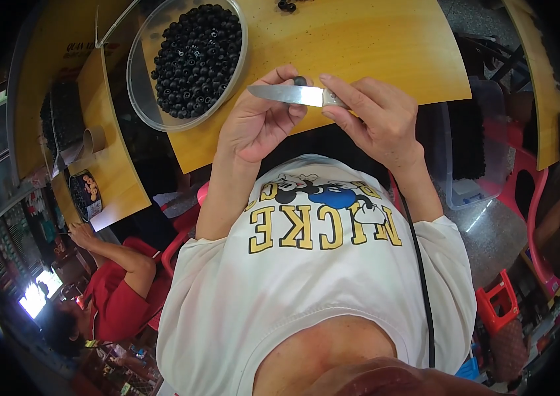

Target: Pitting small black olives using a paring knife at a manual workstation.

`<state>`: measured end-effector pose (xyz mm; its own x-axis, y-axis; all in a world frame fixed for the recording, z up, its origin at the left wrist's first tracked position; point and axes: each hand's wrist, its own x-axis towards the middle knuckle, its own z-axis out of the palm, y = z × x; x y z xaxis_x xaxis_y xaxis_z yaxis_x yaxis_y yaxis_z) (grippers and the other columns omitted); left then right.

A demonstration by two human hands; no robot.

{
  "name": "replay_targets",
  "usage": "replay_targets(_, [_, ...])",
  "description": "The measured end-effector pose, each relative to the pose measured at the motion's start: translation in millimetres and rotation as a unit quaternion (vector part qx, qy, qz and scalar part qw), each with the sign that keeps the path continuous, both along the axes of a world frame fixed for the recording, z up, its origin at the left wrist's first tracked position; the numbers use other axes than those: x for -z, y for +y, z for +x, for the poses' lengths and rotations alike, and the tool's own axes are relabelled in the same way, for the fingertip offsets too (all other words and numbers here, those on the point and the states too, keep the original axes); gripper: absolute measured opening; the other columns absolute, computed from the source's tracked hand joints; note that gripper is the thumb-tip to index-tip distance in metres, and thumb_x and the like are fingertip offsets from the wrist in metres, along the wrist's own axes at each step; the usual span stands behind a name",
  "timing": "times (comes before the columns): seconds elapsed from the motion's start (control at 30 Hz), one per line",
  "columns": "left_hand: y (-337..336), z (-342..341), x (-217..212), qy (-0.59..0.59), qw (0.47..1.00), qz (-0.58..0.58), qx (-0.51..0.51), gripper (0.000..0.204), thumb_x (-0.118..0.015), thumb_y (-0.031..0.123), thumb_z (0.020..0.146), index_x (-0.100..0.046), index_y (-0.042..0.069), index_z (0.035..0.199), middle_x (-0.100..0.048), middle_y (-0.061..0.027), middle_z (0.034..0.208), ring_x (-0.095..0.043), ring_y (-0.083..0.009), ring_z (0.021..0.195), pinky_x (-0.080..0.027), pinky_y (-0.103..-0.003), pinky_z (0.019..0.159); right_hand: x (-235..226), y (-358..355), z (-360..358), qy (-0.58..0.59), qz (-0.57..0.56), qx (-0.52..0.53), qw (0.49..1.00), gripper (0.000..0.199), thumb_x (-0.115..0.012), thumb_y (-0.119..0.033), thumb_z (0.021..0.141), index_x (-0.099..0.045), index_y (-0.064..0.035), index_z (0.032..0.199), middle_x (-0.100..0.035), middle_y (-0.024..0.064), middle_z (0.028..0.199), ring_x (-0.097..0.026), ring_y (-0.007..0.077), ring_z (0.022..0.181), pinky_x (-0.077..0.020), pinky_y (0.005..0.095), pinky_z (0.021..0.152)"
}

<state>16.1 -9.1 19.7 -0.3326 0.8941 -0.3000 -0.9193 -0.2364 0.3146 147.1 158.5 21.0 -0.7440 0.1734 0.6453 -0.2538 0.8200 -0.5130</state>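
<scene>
And there's the yellow bench (359, 39) up top, a second wooden table (114, 148) off left, red plastic stool (491, 290) lower right, grey floor (501, 241), white light (39, 295) glaring lower left!

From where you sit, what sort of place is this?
Probably a small workshop: there's a clear tub of small round black pieces, a knife in the right hand, and a person in red at another yellow table.

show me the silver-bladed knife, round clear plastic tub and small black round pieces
Silver-bladed knife (296, 96), head view: blade.
Round clear plastic tub (141, 71), head view: left wall.
Small black round pieces (197, 63), head view: middle of the pile.
</scene>
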Motion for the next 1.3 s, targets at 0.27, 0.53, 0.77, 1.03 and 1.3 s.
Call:
replay_targets(0.27, [-3.3, 0.2, 1.0, 0.06, 0.998, 0.017, 0.0, 0.022, -0.064, 0.0, 0.088, -0.057, 0.001, 0.109, -0.062, -0.0165, 0.102, -0.062, -0.0189, 0.083, -0.053, -0.027, 0.073, 2.9, 6.0, 4.9, -0.025, 0.021, 0.0, 0.999, 0.033, -0.074, -0.019, 0.081, -0.071, -0.0073, 0.111, -0.06, 0.0062, 0.067, -0.055, 0.0175, 0.053, -0.0424, 0.0293, 0.048])
replay_targets(0.53, [-6.5, -2.4, -5.8, 0.015, 1.0, 0.001, 0.02, 0.019, -0.055, -0.001, 0.093, -0.058, 0.001, 0.111, -0.059, -0.014, 0.102, -0.054, -0.0154, 0.079, -0.048, -0.025, 0.07, 32.9, 33.2, 5.1, -0.041, -0.098, 0.15, 0.983, 0.023, -0.066, -0.015, 0.092, -0.07, -0.0035, 0.112, -0.06, 0.0061, 0.072, -0.054, 0.0132, 0.059, -0.0424, 0.0265, 0.054])
replay_targets(0.77, [-36.6, -21.1, -31.4, -0.019, 0.999, 0.029, -0.021, 0.022, -0.05, 0.01, 0.095, -0.056, -0.002, 0.113, -0.057, -0.018, 0.111, -0.059, -0.0206, 0.092, -0.057, -0.028, 0.077, 42.1, 25.5, -4.2, -0.042, -0.111, 0.134, 0.984, 0.02, -0.067, -0.013, 0.09, -0.071, -0.0024, 0.108, -0.06, 0.0077, 0.07, -0.055, 0.0156, 0.056, -0.043, 0.0274, 0.052])
replay_targets(1.03, [-74.2, -94.7, -41.8, 0.328, 0.921, -0.179, -0.112, 0.017, -0.065, 0.008, 0.09, -0.067, 0.0, 0.105, -0.064, -0.0037, 0.085, -0.059, -0.0116, 0.078, -0.046, -0.02, 0.064, 31.2, 18.4, -1.0, -0.103, -0.137, 0.124, 0.977, 0.022, -0.061, -0.011, 0.095, -0.068, 0.0022, 0.112, -0.056, 0.0062, 0.071, -0.051, 0.0119, 0.064, -0.0406, 0.0258, 0.058])
replay_targets(1.3, [-25.4, -78.5, -42.8, 0.706, 0.526, -0.471, 0.048, 0.032, -0.077, 0.019, 0.074, -0.071, 0.006, 0.103, -0.057, -0.008, 0.072, -0.056, -0.0161, 0.069, -0.046, -0.03, 0.067, 28.2, 13.0, -2.8, -0.112, -0.137, 0.12, 0.977, 0.022, -0.061, -0.012, 0.095, -0.068, 0.0019, 0.111, -0.053, 0.0065, 0.07, -0.049, 0.0121, 0.062, -0.0395, 0.026, 0.057])
